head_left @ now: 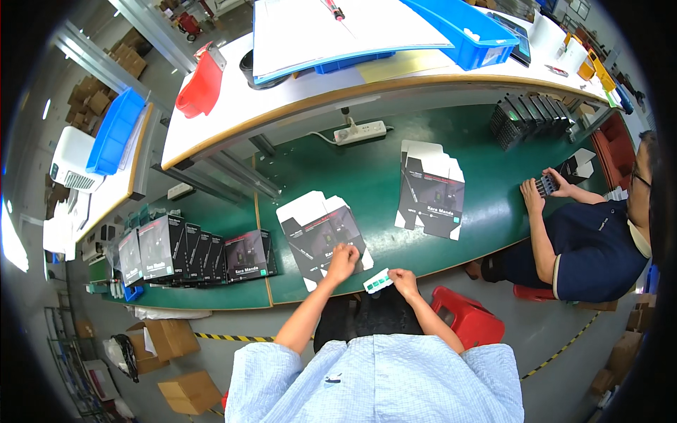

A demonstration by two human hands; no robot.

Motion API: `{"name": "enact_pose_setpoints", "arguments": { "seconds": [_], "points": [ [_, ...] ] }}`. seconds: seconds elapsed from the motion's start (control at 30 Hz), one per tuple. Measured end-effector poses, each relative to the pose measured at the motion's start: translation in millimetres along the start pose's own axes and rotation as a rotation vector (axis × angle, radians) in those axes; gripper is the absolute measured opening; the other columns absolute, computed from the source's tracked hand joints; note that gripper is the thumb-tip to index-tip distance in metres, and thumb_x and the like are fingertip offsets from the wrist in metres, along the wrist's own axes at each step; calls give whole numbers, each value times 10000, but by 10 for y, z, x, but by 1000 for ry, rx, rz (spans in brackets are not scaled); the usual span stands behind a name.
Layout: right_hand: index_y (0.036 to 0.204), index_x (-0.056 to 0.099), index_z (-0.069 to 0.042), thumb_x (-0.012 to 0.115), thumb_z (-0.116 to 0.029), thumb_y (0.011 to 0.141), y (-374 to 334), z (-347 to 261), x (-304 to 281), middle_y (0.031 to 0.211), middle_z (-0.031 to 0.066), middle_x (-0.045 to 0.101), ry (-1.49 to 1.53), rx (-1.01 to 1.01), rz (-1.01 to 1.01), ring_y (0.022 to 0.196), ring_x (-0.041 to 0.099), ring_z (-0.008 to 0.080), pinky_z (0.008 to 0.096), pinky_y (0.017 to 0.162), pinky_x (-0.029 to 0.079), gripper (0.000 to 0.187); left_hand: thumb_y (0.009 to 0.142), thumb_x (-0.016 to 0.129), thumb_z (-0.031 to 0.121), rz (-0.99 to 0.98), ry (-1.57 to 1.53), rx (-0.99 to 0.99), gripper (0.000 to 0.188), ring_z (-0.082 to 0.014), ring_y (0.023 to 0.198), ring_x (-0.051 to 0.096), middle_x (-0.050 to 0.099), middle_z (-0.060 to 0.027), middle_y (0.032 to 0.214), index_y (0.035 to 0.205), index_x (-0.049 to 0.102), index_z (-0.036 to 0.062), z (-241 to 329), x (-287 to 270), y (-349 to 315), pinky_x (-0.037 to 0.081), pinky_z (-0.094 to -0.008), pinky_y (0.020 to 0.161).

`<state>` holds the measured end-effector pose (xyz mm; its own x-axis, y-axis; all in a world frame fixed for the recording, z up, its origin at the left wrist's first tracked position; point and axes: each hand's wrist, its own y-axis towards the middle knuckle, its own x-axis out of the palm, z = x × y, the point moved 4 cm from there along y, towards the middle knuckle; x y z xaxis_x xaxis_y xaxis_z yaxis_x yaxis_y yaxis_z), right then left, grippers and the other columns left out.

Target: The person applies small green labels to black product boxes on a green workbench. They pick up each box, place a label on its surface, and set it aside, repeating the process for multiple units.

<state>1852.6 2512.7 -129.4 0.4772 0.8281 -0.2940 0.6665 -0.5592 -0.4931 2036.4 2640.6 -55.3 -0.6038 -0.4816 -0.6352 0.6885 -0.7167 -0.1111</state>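
My left hand [343,262] rests on the near edge of a stack of flat, unfolded black-and-white cartons [317,233] on the green table [367,183], fingers curled on the top sheet. My right hand [403,279] pinches the end of a small white strip with green stickers [378,281] at the table's front edge. A second pile of flat cartons [431,189] lies farther right, apart from both hands.
Several assembled black boxes [190,254] stand in a row at the left. A white power strip [360,132] lies at the back. A seated person's hands [539,187] work on a dark part at the right, near more black boxes [529,116]. A red stool [469,317] stands below.
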Motion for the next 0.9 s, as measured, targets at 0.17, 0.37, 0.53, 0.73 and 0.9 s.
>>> {"name": "enact_pose_setpoints", "arguments": {
  "seconds": [0.17, 0.37, 0.53, 0.73, 0.9],
  "points": [
    [920, 656, -14, 605, -242, 794, 38, 87, -9, 790, 120, 663, 22, 54, 13, 763, 628, 175, 286, 703, 464, 265, 766, 577, 91, -212, 34, -57, 84, -265, 733, 561, 589, -146, 770, 757, 595, 10, -432, 120, 613, 446, -353, 683],
    [894, 644, 26, 596, -197, 822, -28, 17, -28, 748, 47, 641, 40, 38, 61, 696, 568, 106, 253, 669, 445, 239, 771, 569, 96, -425, 133, -49, 107, -252, 722, 598, 619, -149, 738, 766, 602, -5, -473, 210, 802, 462, -357, 674],
    [886, 652, 7, 604, -214, 807, -3, 56, -14, 747, 74, 649, 19, 41, 75, 717, 596, 135, 269, 686, 455, 240, 763, 582, 137, -450, 193, -69, 137, -274, 732, 607, 631, -160, 757, 766, 608, 3, -450, 194, 806, 464, -365, 667],
    [883, 662, -20, 605, -233, 793, 5, 35, -6, 770, 128, 662, -5, 29, 80, 741, 640, 200, 303, 691, 471, 239, 769, 586, 196, -430, 272, -89, 160, -282, 862, 584, 610, -138, 901, 797, 627, 44, -498, 191, 772, 445, -387, 725],
    [877, 664, -15, 605, -229, 793, 1, 2, -17, 769, 133, 663, -17, 25, 85, 735, 642, 203, 304, 691, 473, 237, 773, 574, 229, -448, 216, -213, 144, -281, 1037, 517, 568, -99, 1035, 815, 640, 108, -486, 195, 734, 355, -510, 838]
  ]
}}
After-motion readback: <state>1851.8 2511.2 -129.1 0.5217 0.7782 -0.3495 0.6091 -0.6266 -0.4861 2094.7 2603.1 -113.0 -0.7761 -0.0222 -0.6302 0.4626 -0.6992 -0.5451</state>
